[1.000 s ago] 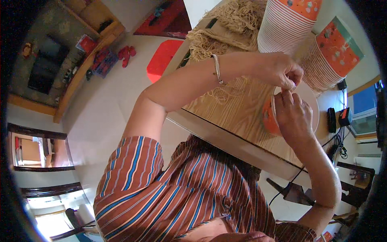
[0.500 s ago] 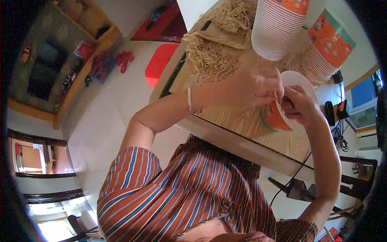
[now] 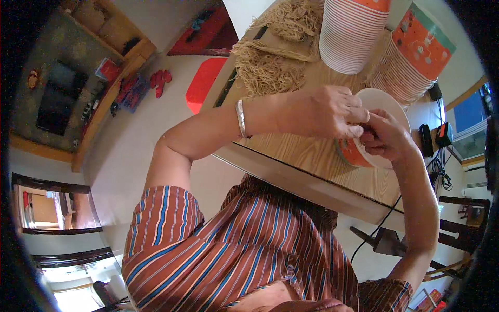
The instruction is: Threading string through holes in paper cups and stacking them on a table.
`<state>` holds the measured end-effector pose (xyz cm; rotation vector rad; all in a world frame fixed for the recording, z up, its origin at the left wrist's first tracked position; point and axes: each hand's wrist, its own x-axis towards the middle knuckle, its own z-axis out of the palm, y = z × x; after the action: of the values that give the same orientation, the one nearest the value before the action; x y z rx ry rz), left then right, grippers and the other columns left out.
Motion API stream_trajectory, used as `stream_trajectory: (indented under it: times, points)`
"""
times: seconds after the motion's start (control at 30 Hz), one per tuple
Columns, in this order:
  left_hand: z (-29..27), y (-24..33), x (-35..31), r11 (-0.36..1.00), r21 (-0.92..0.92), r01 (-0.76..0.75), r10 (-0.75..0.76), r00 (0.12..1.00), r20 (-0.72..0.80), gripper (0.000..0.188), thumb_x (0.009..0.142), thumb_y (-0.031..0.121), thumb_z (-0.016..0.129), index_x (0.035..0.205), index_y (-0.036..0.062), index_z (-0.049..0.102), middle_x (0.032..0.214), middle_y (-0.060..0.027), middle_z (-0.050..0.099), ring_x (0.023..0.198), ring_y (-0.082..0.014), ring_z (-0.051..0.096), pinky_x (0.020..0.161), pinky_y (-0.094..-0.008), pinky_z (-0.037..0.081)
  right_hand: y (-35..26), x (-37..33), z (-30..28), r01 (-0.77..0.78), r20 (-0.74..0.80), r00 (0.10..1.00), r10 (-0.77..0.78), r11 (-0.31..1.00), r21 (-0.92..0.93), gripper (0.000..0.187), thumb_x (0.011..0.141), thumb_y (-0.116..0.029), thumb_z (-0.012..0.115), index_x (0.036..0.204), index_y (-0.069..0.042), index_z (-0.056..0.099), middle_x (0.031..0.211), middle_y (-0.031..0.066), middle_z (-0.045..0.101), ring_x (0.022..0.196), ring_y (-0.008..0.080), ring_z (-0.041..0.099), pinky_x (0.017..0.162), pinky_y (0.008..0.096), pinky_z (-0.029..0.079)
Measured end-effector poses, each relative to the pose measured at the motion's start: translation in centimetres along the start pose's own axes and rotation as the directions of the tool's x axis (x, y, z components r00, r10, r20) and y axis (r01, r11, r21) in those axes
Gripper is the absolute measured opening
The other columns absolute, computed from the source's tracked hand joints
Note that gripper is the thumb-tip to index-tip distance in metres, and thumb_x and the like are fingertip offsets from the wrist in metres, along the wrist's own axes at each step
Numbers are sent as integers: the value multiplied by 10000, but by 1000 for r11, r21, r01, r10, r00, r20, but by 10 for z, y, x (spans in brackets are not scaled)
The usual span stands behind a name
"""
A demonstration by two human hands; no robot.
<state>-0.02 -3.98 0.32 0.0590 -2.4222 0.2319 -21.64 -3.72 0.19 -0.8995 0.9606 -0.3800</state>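
Both hands, the left hand (image 3: 325, 112) and right hand (image 3: 387, 138), pinch the rim of the orange paper cup with a white inside (image 3: 364, 151), and a hard squeeze could crush it or knock the tall stack of orange paper cups (image 3: 351, 34) nearby.

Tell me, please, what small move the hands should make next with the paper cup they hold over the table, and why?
Probably ease the fingertips apart to free the paper cup at its rim. The left hand and right hand both pinch at the white rim, with the cup tilted over the wooden table; what they pinch is hidden, so this is a guess.
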Motion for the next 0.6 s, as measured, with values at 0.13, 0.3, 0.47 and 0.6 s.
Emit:
stream_trajectory:
  times: [0.13, 0.3, 0.47, 0.6]
  points:
    - [0, -5, 2, 998, -29, -61, 62, 997, 39, 104, 757, 116, 665, 803, 33, 623, 892, -59, 619, 862, -236, 632, 747, -363, 532, -2, 1, -3, 13, 62, 998, -8, 996, -85, 298, 969, -292, 481, 762, -94, 562, 536, -40, 423, 387, 50, 319, 330, 220, 214]
    - [2, -3, -5, 989, -148, 4, 10, 995, 97, 104, 761, 105, 646, 826, 31, 613, 890, -62, 623, 847, -243, 637, 746, -365, 534, -1, 0, -1, -26, 9, 1000, 27, 996, -90, 313, 963, -282, 478, 737, -84, 564, 526, -30, 418, 378, 60, 315, 330, 227, 219]
    - [16, 5, -18, 949, -278, 149, -169, 984, -50, 98, 824, 121, 641, 854, 35, 602, 898, -69, 624, 842, -266, 642, 730, -377, 539, 0, -3, 2, -46, 16, 999, 48, 993, -113, 299, 953, -263, 480, 757, -62, 580, 525, -21, 422, 371, 64, 315, 324, 229, 225]
    - [20, 12, -18, 876, -405, 262, -300, 953, -32, 92, 836, 113, 662, 870, 42, 614, 881, -78, 618, 835, -277, 641, 712, -371, 537, -2, -6, 7, -57, -13, 998, 56, 993, -106, 294, 946, -256, 490, 762, -50, 589, 529, -25, 422, 376, 65, 320, 322, 225, 225]
